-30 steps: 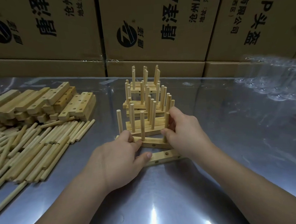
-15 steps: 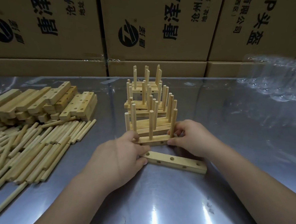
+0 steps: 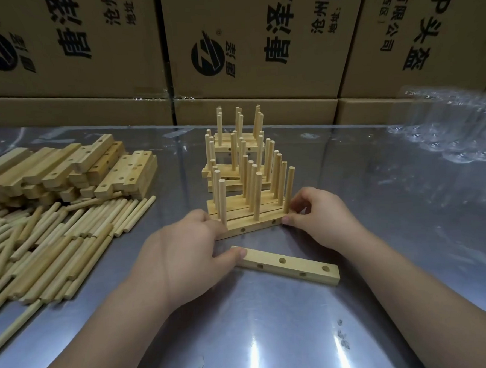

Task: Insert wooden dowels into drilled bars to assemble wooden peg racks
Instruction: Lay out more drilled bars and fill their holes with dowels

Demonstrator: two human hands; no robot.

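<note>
Light, stiff rack, pegs prob. push-fit, so hold by its ends: right hand pinches right end, left hand covers left (grip hidden; can't tell).

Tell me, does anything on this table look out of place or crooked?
One thing: a bare drilled bar lies slanted in front of the nearest peg rack, holes empty, the left hand touching its end. The racks behind stand upright.

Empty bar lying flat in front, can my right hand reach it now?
Probably yes: the empty bar lies uncovered just near the right hand, nothing between them, though that hand is pinching the front rack.
</note>
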